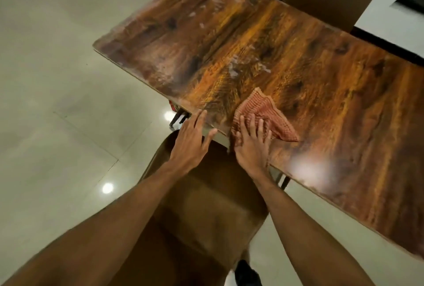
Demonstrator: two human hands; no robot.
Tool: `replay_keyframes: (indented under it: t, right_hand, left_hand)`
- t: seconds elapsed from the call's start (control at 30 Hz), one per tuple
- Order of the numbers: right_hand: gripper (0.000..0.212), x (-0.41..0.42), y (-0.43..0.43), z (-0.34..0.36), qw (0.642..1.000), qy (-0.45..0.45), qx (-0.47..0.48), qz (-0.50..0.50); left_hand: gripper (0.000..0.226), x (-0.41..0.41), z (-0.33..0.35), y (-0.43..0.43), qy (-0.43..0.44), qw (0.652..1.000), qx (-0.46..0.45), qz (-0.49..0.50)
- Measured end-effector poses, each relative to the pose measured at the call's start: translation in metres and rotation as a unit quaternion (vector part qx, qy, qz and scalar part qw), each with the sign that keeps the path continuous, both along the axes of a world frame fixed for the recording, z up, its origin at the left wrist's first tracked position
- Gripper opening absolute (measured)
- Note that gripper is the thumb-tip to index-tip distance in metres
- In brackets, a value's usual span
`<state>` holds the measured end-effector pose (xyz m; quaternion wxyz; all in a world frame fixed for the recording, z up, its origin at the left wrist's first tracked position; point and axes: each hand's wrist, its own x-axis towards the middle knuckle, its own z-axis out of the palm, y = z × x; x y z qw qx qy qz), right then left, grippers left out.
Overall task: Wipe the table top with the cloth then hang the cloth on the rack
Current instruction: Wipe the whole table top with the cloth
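Right hand [252, 145] presses flat, fingers spread, on pink ribbed cloth [263, 113] at wooden table top's [298, 61] near edge. Left hand [192, 141], fingers spread, rests on that edge.

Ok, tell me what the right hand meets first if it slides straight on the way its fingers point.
The cloth, which the right hand presses on; past it only table top with pale smears, it seems.
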<state>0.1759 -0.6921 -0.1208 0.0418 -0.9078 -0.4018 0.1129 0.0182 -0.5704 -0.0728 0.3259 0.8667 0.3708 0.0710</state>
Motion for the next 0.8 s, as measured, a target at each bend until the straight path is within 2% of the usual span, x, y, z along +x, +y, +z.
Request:
replay_keyframes:
  t: [0.13,0.23,0.33,0.4,0.6,0.7,0.8]
  right_hand:
    - [0.056,-0.029,0.037,-0.008,1.0,0.007,0.003,-0.013]
    - [0.057,-0.021,0.01,-0.002,0.994,0.025,-0.002,-0.107]
    - [0.058,-0.028,-0.014,0.01,0.97,0.031,0.002,-0.241]
    - [0.059,-0.042,0.003,0.017,0.96,0.049,-0.004,-0.277]
    - [0.057,-0.102,0.129,0.017,0.981,0.045,0.01,-0.187]
    - [0.055,-0.103,0.139,0.015,0.986,0.044,0.012,-0.159]
    - [0.055,-0.096,0.135,0.013,0.978,0.041,0.028,-0.203]
  left_hand:
    - [0.075,-0.052,-0.007,0.05,-0.006,0.998,-0.004,-0.063]
    - [0.073,-0.1,-0.001,0.082,0.005,0.997,-0.004,-0.083]
    - [0.07,-0.138,0.007,0.113,-0.007,0.997,-0.003,-0.08]
    - [0.069,-0.156,0.012,0.131,-0.011,0.998,0.002,-0.069]
    - [0.071,-0.168,0.022,0.175,0.006,0.995,0.0,-0.098]
    - [0.064,-0.16,0.031,0.2,0.0,0.991,0.008,-0.13]
    - [0.059,-0.152,0.037,0.226,-0.014,0.989,0.011,-0.148]
